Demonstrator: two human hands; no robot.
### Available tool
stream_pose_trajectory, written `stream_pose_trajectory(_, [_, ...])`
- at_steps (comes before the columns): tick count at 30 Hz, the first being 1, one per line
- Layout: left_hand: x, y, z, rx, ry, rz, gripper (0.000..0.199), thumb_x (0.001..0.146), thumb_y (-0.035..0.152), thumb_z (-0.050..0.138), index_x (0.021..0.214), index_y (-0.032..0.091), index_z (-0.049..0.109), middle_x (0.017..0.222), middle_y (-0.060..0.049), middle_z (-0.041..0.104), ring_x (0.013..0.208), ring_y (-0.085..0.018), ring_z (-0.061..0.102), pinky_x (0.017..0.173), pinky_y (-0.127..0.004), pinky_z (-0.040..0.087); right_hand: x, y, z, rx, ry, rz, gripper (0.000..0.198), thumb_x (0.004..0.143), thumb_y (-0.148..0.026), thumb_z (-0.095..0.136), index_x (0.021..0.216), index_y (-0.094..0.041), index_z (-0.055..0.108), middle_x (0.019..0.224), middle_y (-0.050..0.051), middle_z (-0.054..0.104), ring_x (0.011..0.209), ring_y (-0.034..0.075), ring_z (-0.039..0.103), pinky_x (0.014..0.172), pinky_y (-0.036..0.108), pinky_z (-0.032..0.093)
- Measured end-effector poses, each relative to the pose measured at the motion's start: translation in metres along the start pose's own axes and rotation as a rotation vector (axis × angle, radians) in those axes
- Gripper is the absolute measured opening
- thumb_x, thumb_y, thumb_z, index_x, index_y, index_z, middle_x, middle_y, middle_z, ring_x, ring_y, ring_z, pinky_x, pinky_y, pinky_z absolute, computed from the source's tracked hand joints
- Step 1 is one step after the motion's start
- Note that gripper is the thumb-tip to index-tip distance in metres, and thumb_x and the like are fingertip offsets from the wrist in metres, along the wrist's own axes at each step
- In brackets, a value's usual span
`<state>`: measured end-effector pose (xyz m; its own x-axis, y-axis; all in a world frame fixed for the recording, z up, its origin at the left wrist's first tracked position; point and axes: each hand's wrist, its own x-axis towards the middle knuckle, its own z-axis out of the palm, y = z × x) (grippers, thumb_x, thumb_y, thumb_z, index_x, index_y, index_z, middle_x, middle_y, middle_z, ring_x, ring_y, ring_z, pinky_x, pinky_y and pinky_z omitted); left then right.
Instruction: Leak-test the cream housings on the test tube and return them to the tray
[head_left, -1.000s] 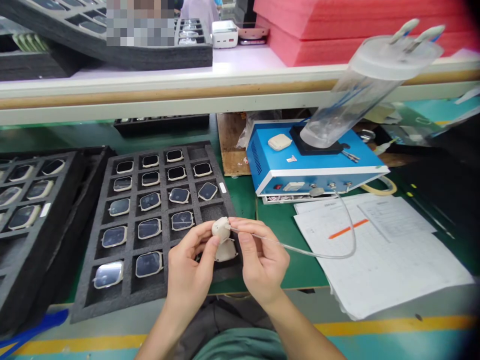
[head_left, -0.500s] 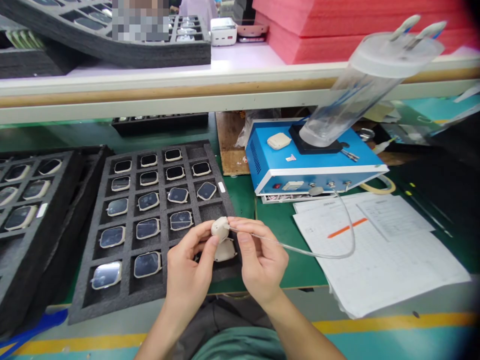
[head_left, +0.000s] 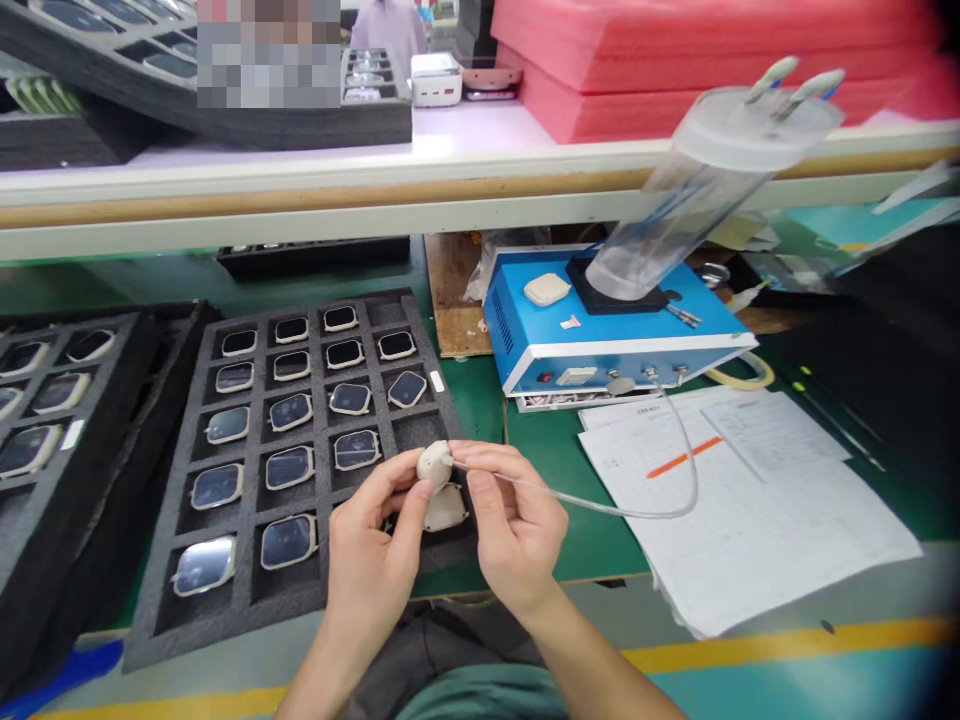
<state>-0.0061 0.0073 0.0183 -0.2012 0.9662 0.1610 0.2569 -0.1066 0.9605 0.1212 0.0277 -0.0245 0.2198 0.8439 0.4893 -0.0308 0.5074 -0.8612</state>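
Between the thumb and fingers of my left hand (head_left: pixel 379 530) is a small beige watch case (head_left: pixel 433 463), held up on edge. My right hand (head_left: pixel 521 535) pinches the end of a clear thin tube (head_left: pixel 585 503), its tip touching the case. The tube curves right and up to the front of a blue box (head_left: pixel 622 345). Below the held case, another beige watch case (head_left: pixel 445 508) lies in the foam tray (head_left: pixel 253 470), partly hidden by my fingers. Several watches with dark screens sit in that tray's compartments, left of my hands.
A clear cylinder (head_left: pixel 667 220) leans on the blue box, beside a beige case (head_left: pixel 547 290). Printed papers (head_left: pixel 757 530) lie at the right. Another foam tray (head_left: pixel 112 430) stands left. Above runs a shelf (head_left: pixel 480 190) with red foam blocks (head_left: pixel 645 80).
The view has shifted slightly, so the bench items sit a little further left and lower. Both hands keep the same hold on the watch case and tube.
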Motion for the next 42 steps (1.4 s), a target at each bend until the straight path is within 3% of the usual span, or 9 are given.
stream_pose_trajectory(10, [0.0040,-0.0067,-0.0019,0.036,0.031,0.036,0.021,0.091,0.030,0.075,0.108,0.020,0.081,0.106,-0.008,0.085,0.087,-0.023,0.084,0.075,-0.025,0.069,0.0068,-0.0007,0.0027,0.012,-0.010,-0.025,0.018,0.104,-0.016,0.058,0.106,-0.025,0.074,0.104,0.008,0.079,0.101,0.022,0.078,0.090,0.039,0.066])
stream_pose_trajectory(42, [0.0043,-0.0056,-0.0021,0.070,0.036,0.053,0.021,0.090,0.029,0.074,0.107,0.019,0.082,0.105,-0.008,0.085,0.084,-0.020,0.084,0.075,-0.021,0.067,0.0047,0.0012,0.0023,0.056,-0.022,-0.001,0.022,0.104,-0.013,0.057,0.109,-0.026,0.074,0.106,0.004,0.077,0.104,0.018,0.075,0.093,0.033,0.062])
